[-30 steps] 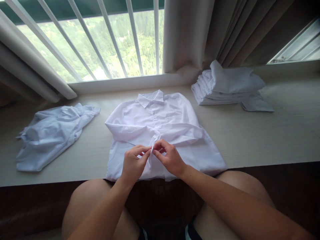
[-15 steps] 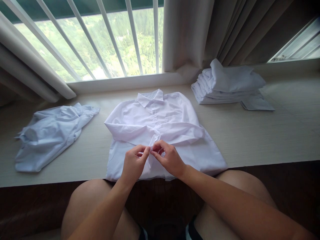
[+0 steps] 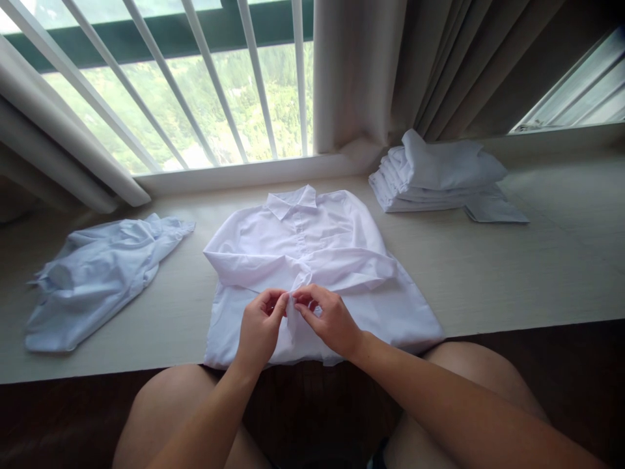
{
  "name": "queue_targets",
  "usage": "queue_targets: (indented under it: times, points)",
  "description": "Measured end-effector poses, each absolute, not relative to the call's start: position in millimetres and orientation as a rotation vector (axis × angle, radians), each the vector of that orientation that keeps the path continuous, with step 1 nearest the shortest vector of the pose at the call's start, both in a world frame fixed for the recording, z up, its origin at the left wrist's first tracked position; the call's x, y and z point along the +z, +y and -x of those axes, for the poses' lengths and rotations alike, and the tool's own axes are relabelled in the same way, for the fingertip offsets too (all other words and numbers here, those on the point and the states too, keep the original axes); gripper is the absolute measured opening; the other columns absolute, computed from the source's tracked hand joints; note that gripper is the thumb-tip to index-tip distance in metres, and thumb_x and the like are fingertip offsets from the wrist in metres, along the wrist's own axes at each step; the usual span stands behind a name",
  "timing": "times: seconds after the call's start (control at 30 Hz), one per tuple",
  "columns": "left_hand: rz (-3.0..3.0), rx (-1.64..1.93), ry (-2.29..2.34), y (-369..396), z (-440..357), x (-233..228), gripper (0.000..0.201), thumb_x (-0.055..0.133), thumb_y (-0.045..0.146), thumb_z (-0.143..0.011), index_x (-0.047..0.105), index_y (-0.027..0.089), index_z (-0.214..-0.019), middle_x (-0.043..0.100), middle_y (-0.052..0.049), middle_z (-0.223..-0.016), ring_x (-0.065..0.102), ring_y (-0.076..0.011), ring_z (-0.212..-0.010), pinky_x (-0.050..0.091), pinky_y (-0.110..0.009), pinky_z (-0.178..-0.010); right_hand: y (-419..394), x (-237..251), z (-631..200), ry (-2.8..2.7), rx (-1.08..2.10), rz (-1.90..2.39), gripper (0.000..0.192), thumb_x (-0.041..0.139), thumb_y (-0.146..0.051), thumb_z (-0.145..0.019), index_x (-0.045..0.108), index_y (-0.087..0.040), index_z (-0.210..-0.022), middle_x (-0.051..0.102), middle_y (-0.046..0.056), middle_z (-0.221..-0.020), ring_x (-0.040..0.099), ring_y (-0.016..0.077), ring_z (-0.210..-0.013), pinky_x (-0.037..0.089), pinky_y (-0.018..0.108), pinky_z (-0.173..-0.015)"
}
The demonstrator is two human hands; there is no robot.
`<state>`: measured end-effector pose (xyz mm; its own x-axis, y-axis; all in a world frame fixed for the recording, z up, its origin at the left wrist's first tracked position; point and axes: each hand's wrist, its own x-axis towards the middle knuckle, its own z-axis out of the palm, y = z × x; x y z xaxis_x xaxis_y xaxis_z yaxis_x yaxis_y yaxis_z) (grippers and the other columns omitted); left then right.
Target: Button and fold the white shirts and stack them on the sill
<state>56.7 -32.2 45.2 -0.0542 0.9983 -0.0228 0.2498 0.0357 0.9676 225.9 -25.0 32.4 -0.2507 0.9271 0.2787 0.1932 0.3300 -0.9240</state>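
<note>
A white collared shirt lies face up on the pale sill, collar toward the window, sleeves crossed over its chest. My left hand and my right hand meet at the shirt's front placket below the crossed sleeves. Each pinches the white fabric there between thumb and fingertips. The shirt's hem hangs slightly over the near edge above my knees.
A crumpled pale blue shirt lies at the left. A stack of folded white shirts sits at the back right, with a flat folded piece beside it. Beige curtains and a barred window stand behind.
My hands stay pinched on the placket, with only small finger movement. The camera has tilted slightly, so everything sits a little lower in view.
</note>
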Motion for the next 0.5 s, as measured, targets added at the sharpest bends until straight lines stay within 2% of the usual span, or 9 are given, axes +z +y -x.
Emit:
queue_targets:
  times: [0.33,0.5]
  points:
    - [-1.006,1.077,1.275,-28,-57,33,0.033,0.075,0.047,-0.083,0.074,0.014,-0.087,0.073,-0.006,-0.084,0.066,-0.0168,-0.078,0.056,-0.028,-0.073,-23,29,-226,-1.683,0.990,1.021,0.015,0.061,-0.018,-0.092,0.068,-0.024,-0.105,0.072,0.003,-0.097,0.067,0.0185,-0.085,0.053,0.033,-0.076]
    - [-1.011,1.037,1.276,-30,-58,33,0.031,0.075,0.046,-0.083,0.078,0.016,-0.093,0.074,-0.006,-0.089,0.064,-0.0156,-0.077,0.052,-0.024,-0.067,-23,29,-226,-1.666,0.991,1.043,0.013,0.061,-0.020,-0.092,0.067,-0.024,-0.103,0.070,0.002,-0.093,0.066,0.0182,-0.084,0.053,0.032,-0.074]
